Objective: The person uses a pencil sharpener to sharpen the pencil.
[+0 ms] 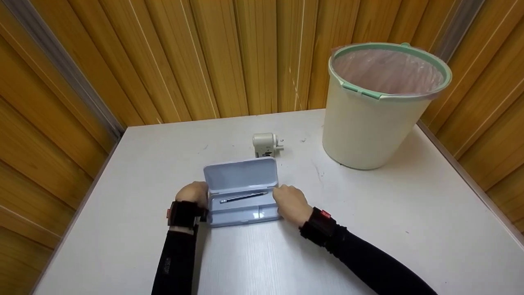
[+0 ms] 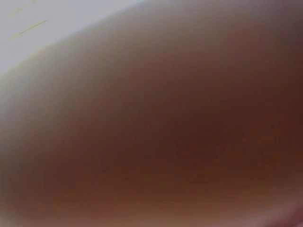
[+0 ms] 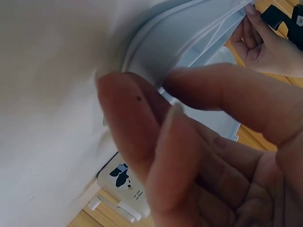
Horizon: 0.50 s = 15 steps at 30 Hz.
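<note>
Pencil case [image 1: 241,196] lies open in head view; left wrist view blurred.

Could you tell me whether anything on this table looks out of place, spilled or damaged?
Nothing stands out. The pencil case lies open with one pencil inside, both hands at its ends; the sharpener and lined bin stand upright. Only faint specks mark the table.

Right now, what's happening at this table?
A person has a light blue pencil case open on the white table, lid up, with a dark pen lying inside. The left hand holds the case's left end; the right hand is at its right end, fingers touching the edge. A small pencil sharpener and a lined waste bin stand behind.
</note>
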Each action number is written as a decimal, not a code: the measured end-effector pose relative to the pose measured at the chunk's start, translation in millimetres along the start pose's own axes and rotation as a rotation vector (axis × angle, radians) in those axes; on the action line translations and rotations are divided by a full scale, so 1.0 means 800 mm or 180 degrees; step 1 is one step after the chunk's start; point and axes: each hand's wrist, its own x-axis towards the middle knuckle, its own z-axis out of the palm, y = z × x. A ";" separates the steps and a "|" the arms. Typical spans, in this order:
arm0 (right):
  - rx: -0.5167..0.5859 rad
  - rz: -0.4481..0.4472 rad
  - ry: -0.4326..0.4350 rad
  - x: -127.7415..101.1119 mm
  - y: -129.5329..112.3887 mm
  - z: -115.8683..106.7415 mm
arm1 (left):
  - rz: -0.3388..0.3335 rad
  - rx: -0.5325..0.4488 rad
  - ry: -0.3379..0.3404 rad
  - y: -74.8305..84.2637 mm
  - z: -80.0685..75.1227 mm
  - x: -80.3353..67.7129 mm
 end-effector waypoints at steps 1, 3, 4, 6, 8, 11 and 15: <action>0.0001 0.0001 -0.0005 0.000 0.000 0.000 | 0.0013 -0.0010 -0.0002 -0.001 0.000 0.000; -0.0006 0.0006 -0.0014 0.000 -0.001 0.000 | 0.0041 -0.0034 0.0001 -0.003 -0.001 0.000; -0.0013 0.0008 -0.0019 0.000 -0.001 0.000 | 0.0047 -0.0061 0.0007 -0.004 -0.002 -0.001; -0.0025 0.0016 -0.0031 0.000 -0.002 0.000 | 0.0045 -0.0085 0.0062 -0.007 -0.005 -0.002; -0.0057 0.0019 -0.0041 0.000 -0.002 0.000 | 0.0052 -0.0126 0.0170 -0.010 -0.009 -0.004; -0.0105 0.0018 -0.0031 0.000 -0.003 0.000 | 0.0170 -0.0270 0.0354 -0.013 -0.017 -0.005; -0.0209 -0.0078 0.0125 -0.002 -0.002 0.001 | 0.0633 -0.0462 0.0504 -0.007 -0.025 -0.002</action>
